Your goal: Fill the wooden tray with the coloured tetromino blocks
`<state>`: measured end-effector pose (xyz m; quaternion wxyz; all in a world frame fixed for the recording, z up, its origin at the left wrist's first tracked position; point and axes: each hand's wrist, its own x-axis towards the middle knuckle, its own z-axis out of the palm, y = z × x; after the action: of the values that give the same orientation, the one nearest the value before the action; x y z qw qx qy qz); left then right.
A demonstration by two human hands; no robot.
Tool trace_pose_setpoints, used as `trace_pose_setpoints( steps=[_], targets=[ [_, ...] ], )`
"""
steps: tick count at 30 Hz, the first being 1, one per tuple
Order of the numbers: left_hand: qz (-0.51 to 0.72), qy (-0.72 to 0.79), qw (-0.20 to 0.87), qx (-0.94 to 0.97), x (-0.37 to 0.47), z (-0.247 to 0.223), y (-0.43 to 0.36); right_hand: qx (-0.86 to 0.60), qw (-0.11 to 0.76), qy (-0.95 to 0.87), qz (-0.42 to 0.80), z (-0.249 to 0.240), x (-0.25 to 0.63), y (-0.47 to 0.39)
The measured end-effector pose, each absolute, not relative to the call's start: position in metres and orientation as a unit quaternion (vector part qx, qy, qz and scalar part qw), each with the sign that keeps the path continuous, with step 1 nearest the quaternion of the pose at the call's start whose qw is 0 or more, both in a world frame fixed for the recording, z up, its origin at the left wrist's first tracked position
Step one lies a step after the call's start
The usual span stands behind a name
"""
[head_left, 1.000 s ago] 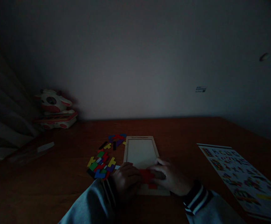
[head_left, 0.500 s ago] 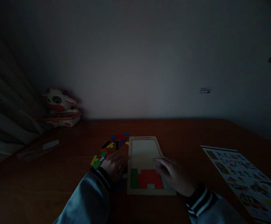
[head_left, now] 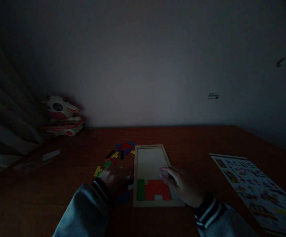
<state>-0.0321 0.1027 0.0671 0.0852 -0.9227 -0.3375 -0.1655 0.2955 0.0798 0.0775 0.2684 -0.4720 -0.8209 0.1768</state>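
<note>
Meeting a dim wall [head_left: 143, 72], the brown table [head_left: 192, 141] underlies both hands [head_left: 112, 179] [head_left: 186, 187], right half-open and empty, left unclear.

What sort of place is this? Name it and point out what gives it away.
Probably a room at home, perhaps a child's play corner: colourful puzzle pieces lie beside a wooden tray, a toy animal sits at the table's back left, and a curtain hangs nearby.
</note>
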Motion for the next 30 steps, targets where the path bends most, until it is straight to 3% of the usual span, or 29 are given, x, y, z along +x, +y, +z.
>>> trace_pose_setpoints(
  steps=[8, 17, 23, 30],
  targets=[
    [-0.261, -0.33, 0.152, -0.894, -0.01, 0.061, 0.099, -0.473, 0.286, -0.813, 0.182, 0.075, 0.295, 0.081],
    [-0.433, -0.278, -0.036, -0.857, 0.04, 0.075, 0.066, -0.347, 0.33, -0.82, 0.315, 0.087, 0.276, 0.066],
    [-0.421, -0.248, -0.034, -0.872, 0.046, 0.066, 0.064, -0.353, 0.311, -0.809, 0.352, 0.084, 0.268, 0.058],
    [-0.393, -0.215, -0.006, -0.894, 0.047, 0.068, 0.069, -0.392, 0.272, -0.829, 0.293, 0.091, 0.282, 0.064]
  ],
)
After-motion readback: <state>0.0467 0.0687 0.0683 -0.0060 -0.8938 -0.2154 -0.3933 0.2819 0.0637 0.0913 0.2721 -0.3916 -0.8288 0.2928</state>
